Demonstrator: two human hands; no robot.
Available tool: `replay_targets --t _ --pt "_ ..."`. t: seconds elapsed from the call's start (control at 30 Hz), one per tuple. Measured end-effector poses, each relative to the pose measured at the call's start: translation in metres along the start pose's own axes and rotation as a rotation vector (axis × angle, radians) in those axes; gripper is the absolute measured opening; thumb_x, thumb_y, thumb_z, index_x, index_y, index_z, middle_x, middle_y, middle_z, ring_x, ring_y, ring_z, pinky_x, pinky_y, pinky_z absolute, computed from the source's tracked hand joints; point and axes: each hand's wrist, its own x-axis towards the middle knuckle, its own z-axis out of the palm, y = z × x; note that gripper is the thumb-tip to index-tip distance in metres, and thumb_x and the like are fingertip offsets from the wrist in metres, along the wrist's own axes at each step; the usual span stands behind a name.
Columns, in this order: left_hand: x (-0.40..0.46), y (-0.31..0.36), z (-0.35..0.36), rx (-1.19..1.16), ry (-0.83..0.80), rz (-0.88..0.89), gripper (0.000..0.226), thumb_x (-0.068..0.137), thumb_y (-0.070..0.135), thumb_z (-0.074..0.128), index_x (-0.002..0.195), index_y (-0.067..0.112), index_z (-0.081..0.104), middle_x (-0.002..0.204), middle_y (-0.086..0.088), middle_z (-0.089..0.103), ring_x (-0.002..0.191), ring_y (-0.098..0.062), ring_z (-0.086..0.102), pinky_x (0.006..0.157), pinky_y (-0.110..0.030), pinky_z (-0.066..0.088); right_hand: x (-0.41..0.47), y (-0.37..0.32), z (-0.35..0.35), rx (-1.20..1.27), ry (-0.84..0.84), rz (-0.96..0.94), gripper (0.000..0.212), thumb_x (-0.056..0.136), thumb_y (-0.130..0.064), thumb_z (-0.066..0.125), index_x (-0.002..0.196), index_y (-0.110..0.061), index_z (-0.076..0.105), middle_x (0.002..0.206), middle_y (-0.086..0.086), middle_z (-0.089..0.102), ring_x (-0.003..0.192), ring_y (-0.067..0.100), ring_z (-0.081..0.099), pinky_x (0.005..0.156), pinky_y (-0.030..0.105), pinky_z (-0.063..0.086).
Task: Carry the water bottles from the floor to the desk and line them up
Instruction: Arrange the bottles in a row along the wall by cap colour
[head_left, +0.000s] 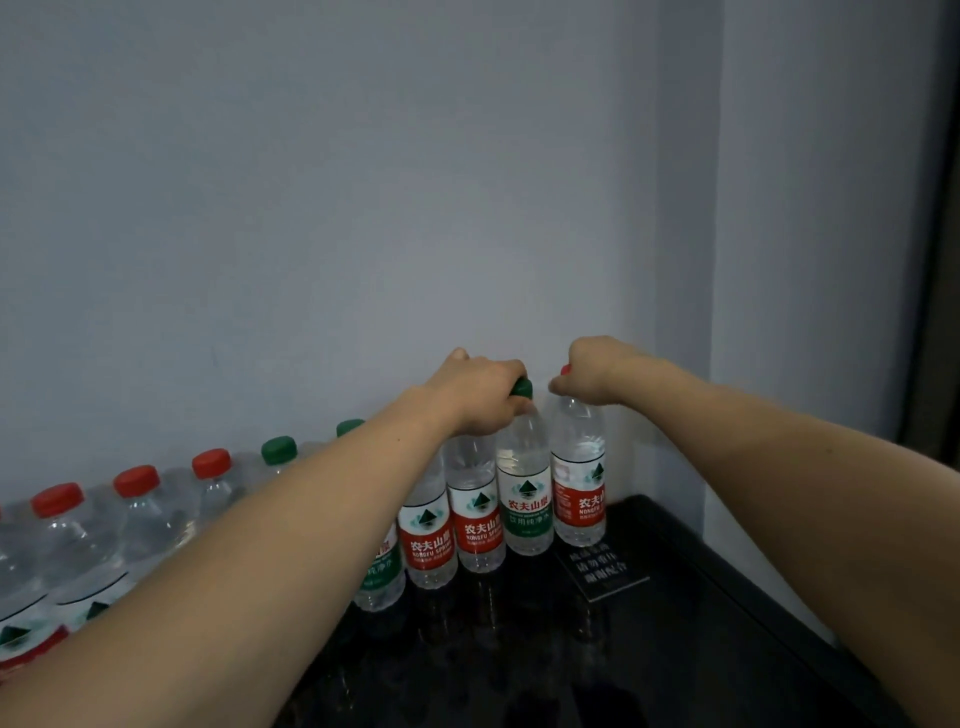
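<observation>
Head view: both arms reach in from the bottom corners toward the back wall. Left hand sits mid-frame, fingers curled over the neck and cap of the green-label bottle; its green cap pokes out at the knuckles. Right hand, just to the right of it, is curled around the top of the red-label bottle, with a sliver of red cap showing. Both bottles stand upright on the dark desk, right of centre and close to the wall corner, side by side; can't tell whether they touch.

Row of bottles runs from there down toward the lower left, along the wall. Visible caps: three red at far left, then two green; the left forearm hides the middle of the row. Two more red-label bottles stand just left of the gripped pair.

Small dark sign with white text lies flat on the desk in front of the red-label bottle.
</observation>
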Motion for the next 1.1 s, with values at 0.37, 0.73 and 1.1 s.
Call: replay_targets --t 0.37,0.73,1.1 --pt "0.022 -0.015 0.034 0.011 0.004 -0.047 0.04 0.098 0.05 0.04 0.118 0.017 0.051 0.112 -0.012 0.063 0.104 -0.029 0.053 0.097 -0.042 0.032 0.029 0.01 0.039 0.073 0.065 0.015 0.032 0.091 -0.045 0.057 0.086 -0.014 0.051 0.085 0.006 0.052 0.081 0.026 0.053 0.065 0.031 0.039" --pt "0.019 -0.015 0.051 -0.022 0.156 -0.057 0.026 0.1 0.041 0.041 0.107 0.016 0.042 0.106 -0.01 0.064 0.093 -0.026 0.051 0.09 -0.042 0.033 0.034 0.004 0.051 0.122 0.148 0.072 0.04 0.09 -0.046 0.059 0.07 -0.016 0.042 0.072 0.003 0.048 0.065 0.019 0.05 0.05 0.028 0.032" --pt "0.016 -0.015 0.054 -0.032 0.185 -0.055 0.023 0.1 0.04 0.043 0.107 0.019 0.041 0.102 -0.006 0.065 0.089 -0.024 0.049 0.087 -0.042 0.033 0.033 -0.002 0.052 0.135 0.192 0.158 0.039 0.088 -0.046 0.063 0.072 -0.015 0.045 0.074 0.005 0.053 0.077 0.027 0.059 0.063 0.031 0.043"
